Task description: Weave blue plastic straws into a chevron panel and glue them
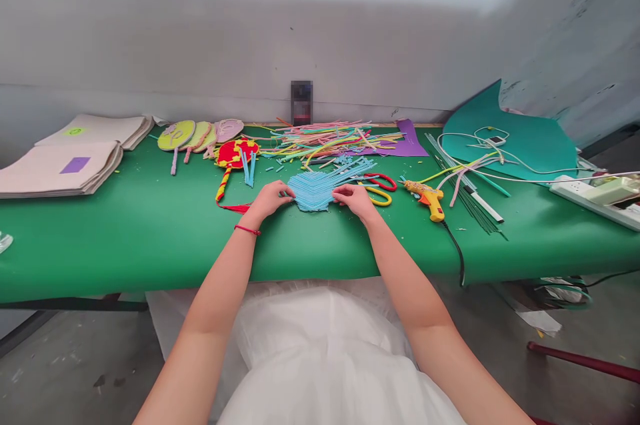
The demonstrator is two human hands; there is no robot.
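Note:
A light-blue woven piece of pipe cleaners (316, 189) lies on the green table (150, 238), with loose blue ends fanning out at its far right. My left hand (271, 200) rests on its left edge, fingers curled onto the weave. At the piece's right edge, my right hand (354, 199) pinches it with bent fingers. A red string sits round my left wrist.
Scissors with red and yellow handles (379, 189) lie just right of my right hand, then a yellow glue gun (428, 198). Behind are a heap of coloured pipe cleaners (330, 138), round fan shapes (200, 137), a red-yellow fan (235, 155), open books (75, 155), teal sheet (520, 138), power strip (595, 197).

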